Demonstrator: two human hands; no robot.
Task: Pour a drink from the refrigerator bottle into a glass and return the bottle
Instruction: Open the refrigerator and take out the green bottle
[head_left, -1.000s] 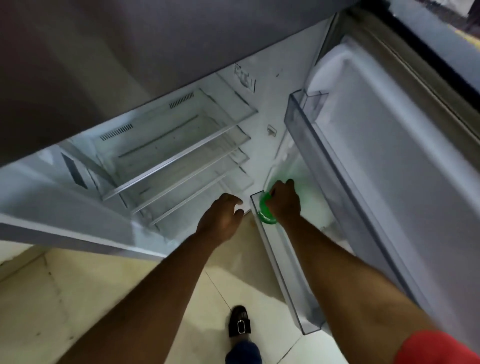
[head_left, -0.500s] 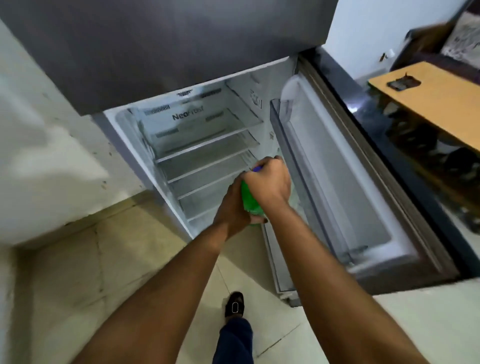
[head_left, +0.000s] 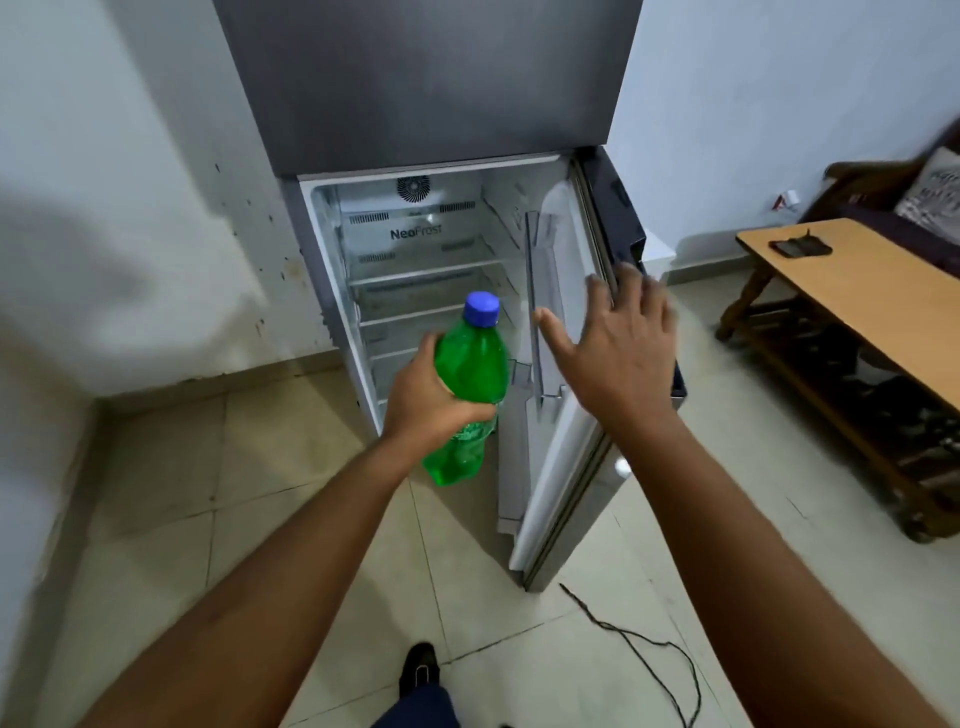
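Note:
A green plastic bottle (head_left: 470, 371) with a blue cap is upright in front of the open refrigerator (head_left: 415, 260). My left hand (head_left: 431, 400) is wrapped around its middle and holds it off the floor. My right hand (head_left: 615, 338) is spread flat, fingers apart, against the inner edge of the open refrigerator door (head_left: 566, 415); it holds nothing. The refrigerator's shelves look bare. No glass is in view.
A wooden table (head_left: 857, 306) with a dark phone (head_left: 800, 247) on it stands to the right, a sofa behind it. A black cord (head_left: 639, 639) lies on the tiled floor near the door's foot. White walls close in the left side. My shoe (head_left: 418, 670) shows below.
The bottle came out of the door shelf in my right hand, passed to my left hand, and my right hand moved to the door edge. My view has pulled back from the refrigerator.

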